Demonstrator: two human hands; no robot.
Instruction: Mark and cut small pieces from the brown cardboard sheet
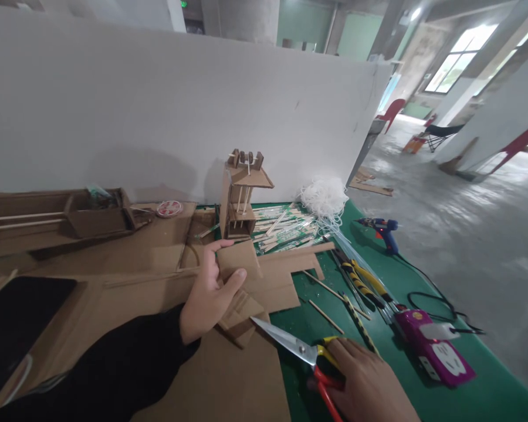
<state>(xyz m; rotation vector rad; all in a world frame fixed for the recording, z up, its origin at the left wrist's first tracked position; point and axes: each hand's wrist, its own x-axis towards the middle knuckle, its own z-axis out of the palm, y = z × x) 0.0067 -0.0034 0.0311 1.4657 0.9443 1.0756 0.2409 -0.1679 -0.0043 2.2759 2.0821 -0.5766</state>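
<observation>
My left hand pinches a squarish piece of cardboard between thumb and fingers, above the cardboard-covered table. Just below it lie smaller cut cardboard pieces. In my right hand is a pair of scissors with red and yellow handles, its blades together and the tip pointing left toward those pieces. The tip looks apart from the held piece. Behind my left hand stands a small cardboard tower with wooden sticks and round discs on top.
Wrapped wooden sticks and a tangle of white cord lie by the white partition. On the green table mat are pliers, a blue glue gun and a purple power strip. A long cardboard box sits at left, near a dark flat panel.
</observation>
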